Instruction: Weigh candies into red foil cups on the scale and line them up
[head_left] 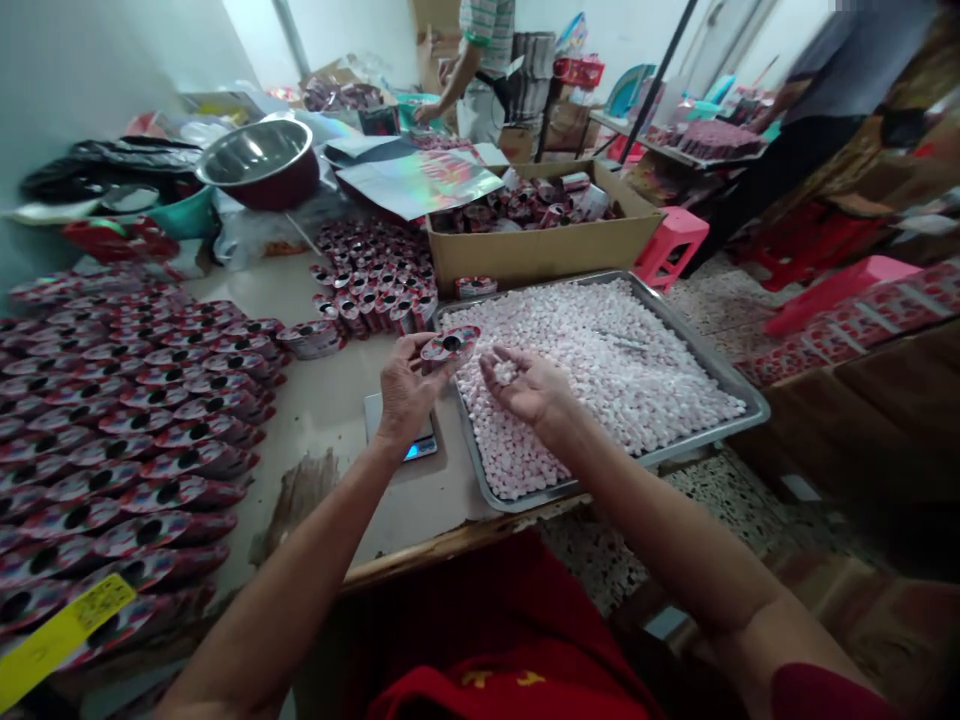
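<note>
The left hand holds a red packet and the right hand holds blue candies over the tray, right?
No. The head view shows the candies in the right hand are pink and white, not blue. The left hand holds a red packet.

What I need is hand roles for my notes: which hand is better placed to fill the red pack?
Probably the right hand: it cups pink sweets right beside the red pack, which the left hand holds with its opening upward.

Bare forearms; red short sleeve [817, 690] and red garment with small yellow marks.
</note>
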